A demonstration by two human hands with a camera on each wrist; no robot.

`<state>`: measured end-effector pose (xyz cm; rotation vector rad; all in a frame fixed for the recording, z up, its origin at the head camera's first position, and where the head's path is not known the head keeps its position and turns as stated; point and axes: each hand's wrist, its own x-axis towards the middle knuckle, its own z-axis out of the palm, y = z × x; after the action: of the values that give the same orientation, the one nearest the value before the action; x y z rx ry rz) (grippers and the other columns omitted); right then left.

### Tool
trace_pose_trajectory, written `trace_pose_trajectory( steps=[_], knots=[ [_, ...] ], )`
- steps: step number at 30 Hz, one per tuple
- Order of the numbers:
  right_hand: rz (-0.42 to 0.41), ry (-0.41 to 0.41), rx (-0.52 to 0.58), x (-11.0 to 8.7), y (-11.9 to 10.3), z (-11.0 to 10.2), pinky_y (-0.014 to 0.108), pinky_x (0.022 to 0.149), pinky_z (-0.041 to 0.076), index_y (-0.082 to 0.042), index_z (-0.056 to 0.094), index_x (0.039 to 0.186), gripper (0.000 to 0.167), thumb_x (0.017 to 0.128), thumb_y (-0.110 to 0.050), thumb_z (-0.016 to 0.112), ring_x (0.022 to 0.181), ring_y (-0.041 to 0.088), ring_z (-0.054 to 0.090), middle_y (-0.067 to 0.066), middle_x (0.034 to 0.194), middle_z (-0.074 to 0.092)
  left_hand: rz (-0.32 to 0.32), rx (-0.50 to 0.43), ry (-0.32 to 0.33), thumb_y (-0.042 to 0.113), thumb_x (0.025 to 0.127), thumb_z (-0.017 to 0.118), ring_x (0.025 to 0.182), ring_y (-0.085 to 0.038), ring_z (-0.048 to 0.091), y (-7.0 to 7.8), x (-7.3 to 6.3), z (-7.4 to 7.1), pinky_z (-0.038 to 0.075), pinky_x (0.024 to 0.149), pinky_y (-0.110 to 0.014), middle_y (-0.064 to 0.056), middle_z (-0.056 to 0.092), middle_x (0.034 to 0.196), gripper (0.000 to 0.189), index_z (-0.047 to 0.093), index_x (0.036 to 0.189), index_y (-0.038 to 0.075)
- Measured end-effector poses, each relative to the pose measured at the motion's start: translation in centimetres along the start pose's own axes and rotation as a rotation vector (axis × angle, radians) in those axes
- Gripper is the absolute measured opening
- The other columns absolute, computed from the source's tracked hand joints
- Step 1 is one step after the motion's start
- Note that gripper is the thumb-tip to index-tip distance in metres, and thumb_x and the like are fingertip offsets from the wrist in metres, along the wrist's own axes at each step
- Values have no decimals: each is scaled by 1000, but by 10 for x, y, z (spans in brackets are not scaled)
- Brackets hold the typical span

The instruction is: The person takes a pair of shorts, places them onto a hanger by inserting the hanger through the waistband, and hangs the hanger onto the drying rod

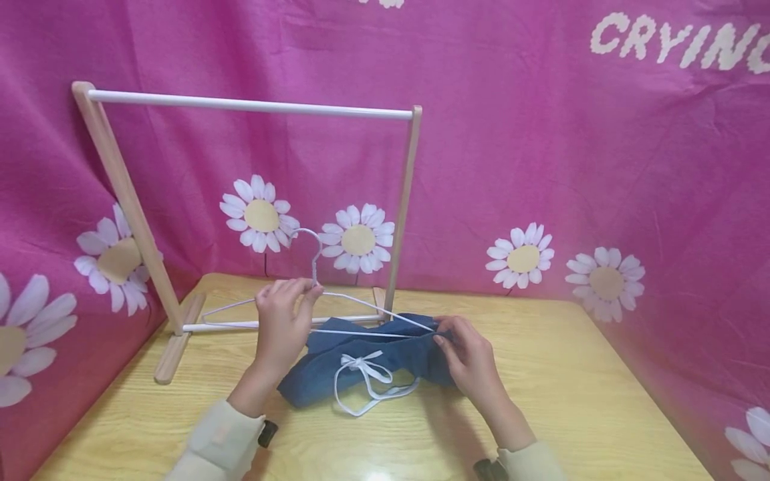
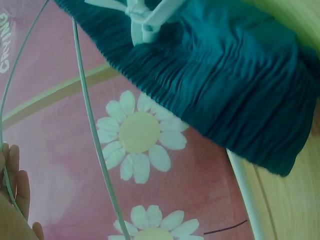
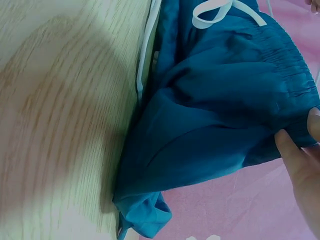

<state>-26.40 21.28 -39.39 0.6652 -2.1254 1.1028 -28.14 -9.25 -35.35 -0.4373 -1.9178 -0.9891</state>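
Note:
My left hand [image 1: 283, 327] grips the white wire hanger [image 1: 317, 260] just below its hook, which points up. A pair of dark blue drawstring pants [image 1: 313, 384] hangs around the hanger's right end, bunched low over the table. Its gathered elastic waistband [image 2: 165, 95] and a white drawstring [image 1: 385, 394] tied in a bow face me. At the right side of the waistband, my right hand [image 1: 475, 361] pinches the fabric between thumb and fingers, right at the hanger's tip. The hanger's left end sticks out bare past my left hand.
Behind the hands at left stands a clothes rack with wooden posts [image 1: 129, 200] and a white top rail [image 1: 252, 104]. Its lower bar and wooden foot [image 1: 180, 347] rest on the wood-grain table [image 1: 571, 401]. A pink flowered curtain [image 1: 511, 153] surrounds the table.

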Motion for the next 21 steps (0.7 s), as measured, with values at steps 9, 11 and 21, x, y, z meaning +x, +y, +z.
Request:
trace_pose_trajectory(
  steps=[9, 11, 21],
  knots=[
    [-38, 6, -36, 1, -1, 3, 14, 70, 52, -5, 62, 93, 23, 84, 14, 72, 90, 20, 72, 9, 100, 76, 21, 37, 6, 8, 88, 77, 88, -32, 67, 11, -5, 7, 36, 89, -57, -13, 75, 86, 10, 73, 92, 0],
    [-49, 16, -70, 1, -2, 4, 21, 69, 50, -6, 64, 94, 22, 85, 13, 72, 84, 17, 70, 5, 96, 76, 29, 38, -1, 9, 88, 77, 87, -31, 68, 14, -6, 9, 36, 88, -55, -12, 75, 86, 9, 73, 92, 1],
    [-134, 15, -34, 11, -14, 15, 18, 86, 50, -2, 65, 100, 20, 86, 12, 70, 89, 24, 70, 8, 94, 73, 47, 24, 24, 10, 88, 77, 85, -30, 67, 30, -13, 22, 36, 88, -57, -10, 76, 88, 9, 74, 92, 3]
  ],
)
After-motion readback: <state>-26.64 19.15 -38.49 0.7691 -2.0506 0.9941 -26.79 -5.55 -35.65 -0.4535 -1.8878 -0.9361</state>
